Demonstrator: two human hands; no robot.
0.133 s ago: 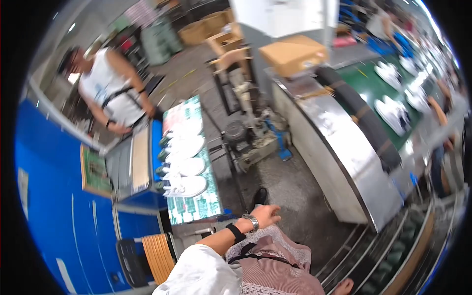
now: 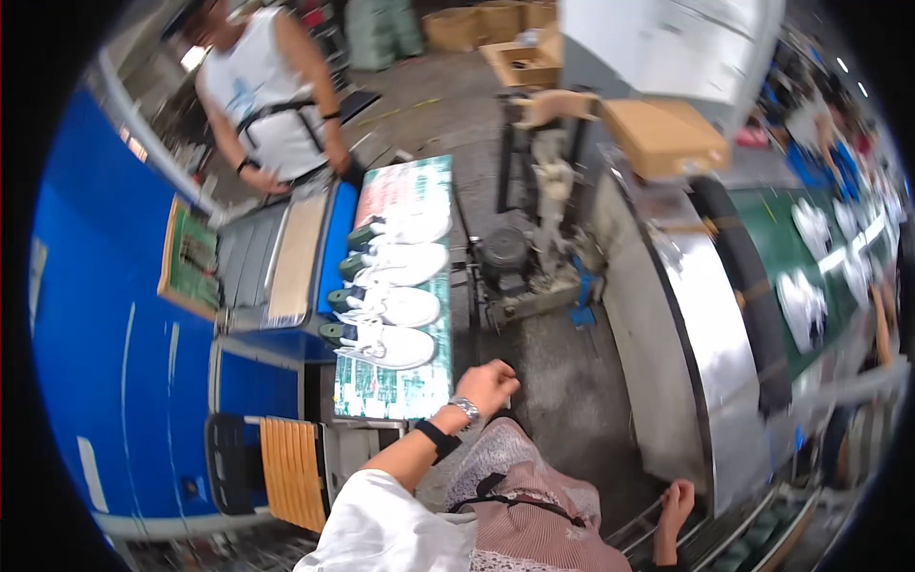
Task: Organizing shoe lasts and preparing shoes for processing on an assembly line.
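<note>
My left hand (image 2: 488, 386) hangs in front of my body, just off the near right corner of a bench top. Its fingers are loosely curled in and nothing shows in them. A silver watch and a black band circle that wrist. My right hand (image 2: 676, 505) is low at the right, beside metal rails, with its fingers curled and no object visible. On the bench top (image 2: 367, 396), covered in a green and white patterned sheet, stand several white lace-up shoes (image 2: 398, 345) in a row, toes to the right. Both hands are apart from the shoes.
A person in a white sleeveless top (image 2: 272, 105) stands behind the bench. A slatted wooden chair (image 2: 293, 472) is at the near left. Past the walkway are a motorised machine (image 2: 510, 253), a metal-sided conveyor (image 2: 701, 334), a cardboard box (image 2: 665, 138) and more shoes (image 2: 801, 305).
My view has swung left and closer to the bench, so the scene sits further right. My right hand has come up into view. My left fingers look more curled.
</note>
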